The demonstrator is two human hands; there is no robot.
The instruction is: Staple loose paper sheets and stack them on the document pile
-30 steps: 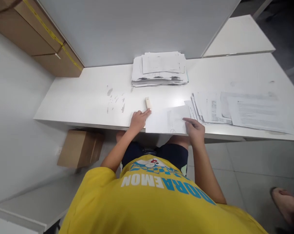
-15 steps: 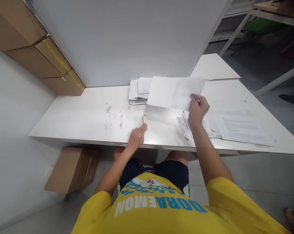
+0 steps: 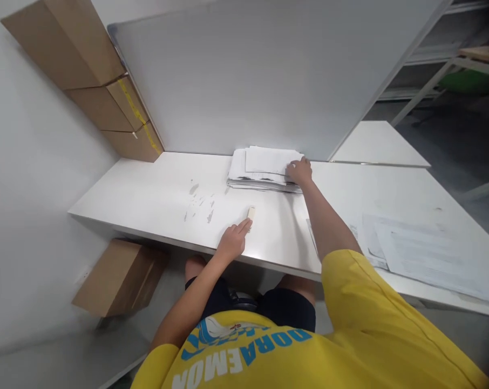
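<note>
On the white table (image 3: 159,192), my left hand (image 3: 233,241) holds the near end of a small cream-coloured oblong block (image 3: 251,212), its first fingers stretched along it. What exactly the block is, I cannot make out. My right hand (image 3: 299,170) reaches forward to the right end of a stack of papers (image 3: 238,174) by the upright panel. Its fingers are bent around the edge of a white sheet (image 3: 266,160) on top. More printed sheets (image 3: 418,243) lie to the right, partly hidden behind my right forearm and sleeve.
A grey-white panel (image 3: 244,81) rises along the table's back edge. Cardboard boxes (image 3: 82,54) are piled at the back left, and another cardboard box (image 3: 110,278) is below the table's left end. Dark grey marks (image 3: 199,202) show on the tabletop left of the block.
My right hand has moved left and away from me, bringing the raised white sheet down onto the stack. My left hand stays at the block. The view has shifted.
</note>
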